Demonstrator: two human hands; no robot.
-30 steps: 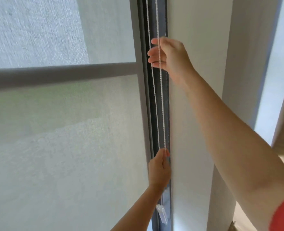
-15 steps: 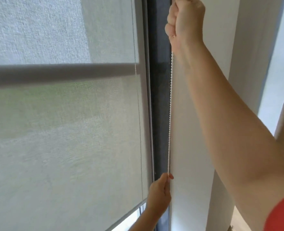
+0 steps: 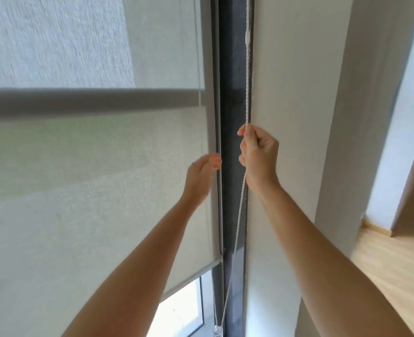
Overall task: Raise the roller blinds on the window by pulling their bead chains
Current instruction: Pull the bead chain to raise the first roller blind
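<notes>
The pale roller blind (image 3: 79, 215) covers most of the window; its bottom bar (image 3: 191, 278) hangs slanted above a strip of bright glass. The white bead chain (image 3: 240, 215) runs down the dark frame on the right, with a plastic connector (image 3: 248, 38) high up. My right hand (image 3: 259, 156) is fisted on the chain at mid height. My left hand (image 3: 202, 173) is raised beside the blind's right edge, blurred, its fingertips bunched by a thin line there. Whether it grips anything is unclear.
A dark vertical window frame (image 3: 232, 93) stands between the blind and a white wall column (image 3: 286, 93). A grey horizontal bar (image 3: 79, 100) shows through the fabric. Wooden floor (image 3: 383, 263) lies to the right. A small chain fitting (image 3: 216, 333) hangs at the bottom.
My right hand has come down from the top of the view to mid height with the chain. My left hand has risen from low down. The blind's bottom bar sits higher.
</notes>
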